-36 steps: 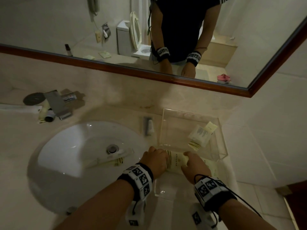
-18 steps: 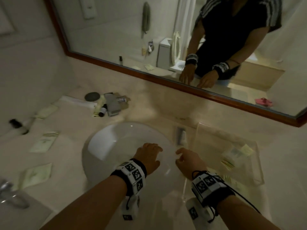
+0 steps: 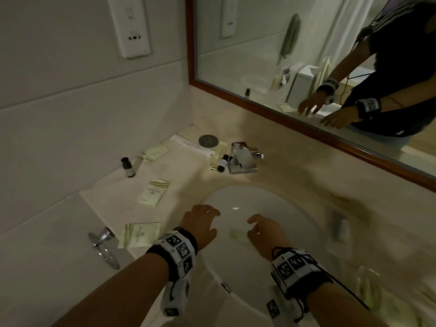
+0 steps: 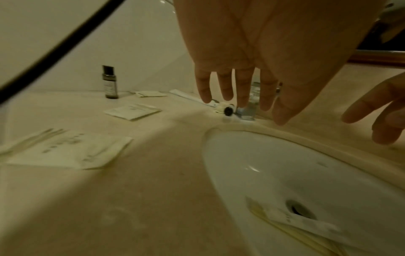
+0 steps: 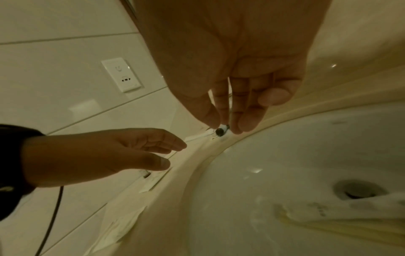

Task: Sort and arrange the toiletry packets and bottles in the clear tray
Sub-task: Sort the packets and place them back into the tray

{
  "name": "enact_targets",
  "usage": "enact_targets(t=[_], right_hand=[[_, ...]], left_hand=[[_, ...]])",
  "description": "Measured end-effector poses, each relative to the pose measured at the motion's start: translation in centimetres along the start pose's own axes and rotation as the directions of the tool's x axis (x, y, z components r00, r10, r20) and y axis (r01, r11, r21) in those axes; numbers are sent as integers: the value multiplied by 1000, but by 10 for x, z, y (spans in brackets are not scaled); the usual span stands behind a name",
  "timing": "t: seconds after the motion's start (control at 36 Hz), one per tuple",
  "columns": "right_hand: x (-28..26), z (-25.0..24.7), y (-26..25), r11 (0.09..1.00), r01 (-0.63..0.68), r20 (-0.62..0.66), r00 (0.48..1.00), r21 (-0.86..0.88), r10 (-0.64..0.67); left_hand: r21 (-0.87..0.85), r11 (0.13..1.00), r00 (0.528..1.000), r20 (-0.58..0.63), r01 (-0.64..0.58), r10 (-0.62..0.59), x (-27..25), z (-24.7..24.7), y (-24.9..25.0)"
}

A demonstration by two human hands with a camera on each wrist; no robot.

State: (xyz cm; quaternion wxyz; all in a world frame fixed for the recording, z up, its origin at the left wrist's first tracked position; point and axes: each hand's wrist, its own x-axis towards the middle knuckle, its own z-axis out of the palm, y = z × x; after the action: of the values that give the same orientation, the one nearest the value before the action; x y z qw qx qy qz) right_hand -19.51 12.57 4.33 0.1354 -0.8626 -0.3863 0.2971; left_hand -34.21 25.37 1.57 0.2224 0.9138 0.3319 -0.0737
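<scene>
Both hands hover over the white sink basin (image 3: 236, 199), empty, with fingers loosely spread. My left hand (image 3: 210, 220) is above the basin's left rim and my right hand (image 3: 253, 225) above its middle. One cream packet (image 4: 295, 223) lies inside the basin beside the drain (image 5: 359, 190). Three more packets (image 3: 141, 234) (image 3: 153, 193) (image 3: 154, 152) lie flat on the counter to the left. A small dark bottle (image 3: 128, 166) stands upright near the wall. Another bottle (image 3: 221, 162) lies on its side beside the faucet (image 3: 243, 159). The clear tray (image 3: 368, 286) is only a blur at lower right.
A round dark disc (image 3: 208, 140) and a white cloth lie behind the faucet. A blurred small tube (image 3: 339, 226) lies right of the basin. The wood-framed mirror (image 3: 306, 119) runs along the back, and a wall socket (image 3: 131, 27) sits on the left wall. A chrome ring fitting (image 3: 103, 244) hangs off the counter's left end.
Both hands let go of the packet held at the tray's front edge and moved left over the basin. The view swung left, bringing the left counter's packets and bottle into sight.
</scene>
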Motion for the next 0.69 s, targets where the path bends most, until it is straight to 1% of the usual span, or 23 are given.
enact_targets(t=[0.17, 0.31, 0.42, 0.5, 0.58, 0.69], right_hand=[[24, 38, -56, 998, 69, 62, 996, 13, -70], [37, 77, -96, 984, 178, 59, 983, -15, -177], [47, 104, -121, 965, 258, 106, 962, -42, -253], [53, 121, -139, 930, 350, 159, 930, -112, -331], [55, 137, -154, 866, 460, 228, 880, -193, -417], [57, 156, -166, 793, 559, 318, 818, -243, -479]], left_hand=[[-4, 996, 996, -16, 88, -88, -3, -17, -71], [-61, 981, 980, -58, 184, -188, -2, -29, -125], [-60, 968, 967, -73, 242, -246, 1, -35, -156], [-59, 960, 955, -106, 274, -279, 7, -36, -176], [-66, 955, 947, -124, 289, -295, 14, -37, -190], [-38, 956, 948, -121, 292, -295, 28, -33, -201]])
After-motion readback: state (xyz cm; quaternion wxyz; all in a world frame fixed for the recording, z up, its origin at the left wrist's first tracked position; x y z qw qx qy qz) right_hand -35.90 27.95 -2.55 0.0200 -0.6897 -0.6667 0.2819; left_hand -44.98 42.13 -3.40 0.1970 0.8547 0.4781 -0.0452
